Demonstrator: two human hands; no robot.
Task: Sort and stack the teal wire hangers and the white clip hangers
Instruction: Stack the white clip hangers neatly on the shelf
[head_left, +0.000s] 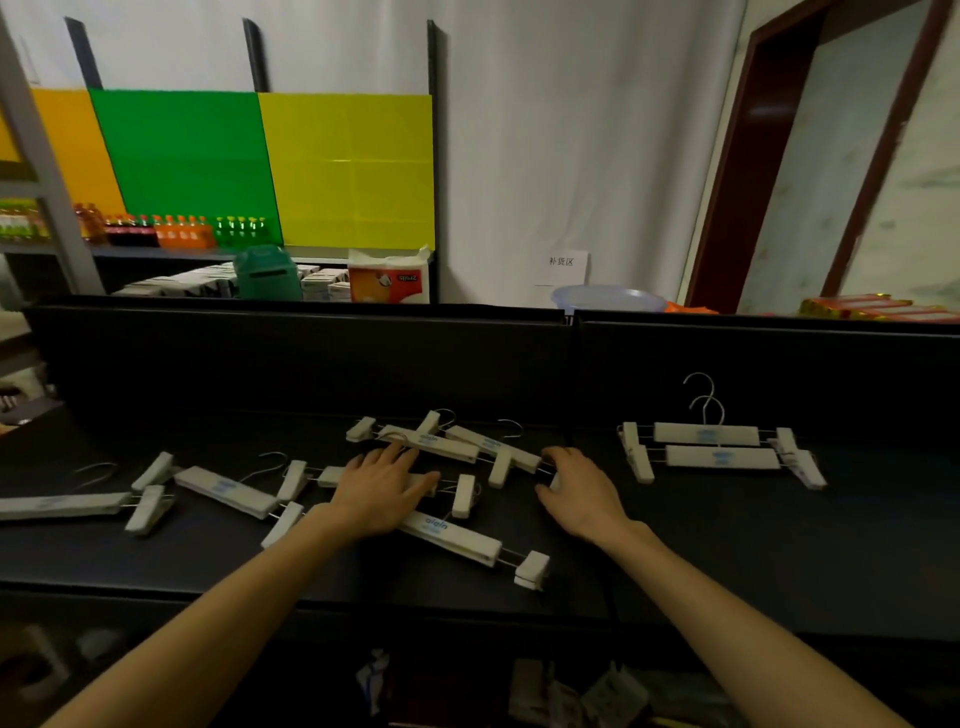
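Note:
Several white clip hangers lie scattered on the black table (727, 545). My left hand (384, 491) rests flat, fingers straight, on the middle pile; its fingertips touch one hanger (441, 447). My right hand (579, 491) curls its fingers and thumb round the right-end clip of a crossing hanger (498, 448). Another hanger (452, 535) lies near the front edge under my left wrist. Two more (228, 491) (62, 506) lie to the left. At the right, two white clip hangers (719, 448) lie neatly stacked. No teal wire hanger is in view.
A black partition (311, 364) rises behind the table. Beyond it stand shelves with bottles (171, 231), a tissue pack (389, 278), a teal box (267, 273) and a pale basin (608, 299). Bare table surface lies between my right hand and the stack.

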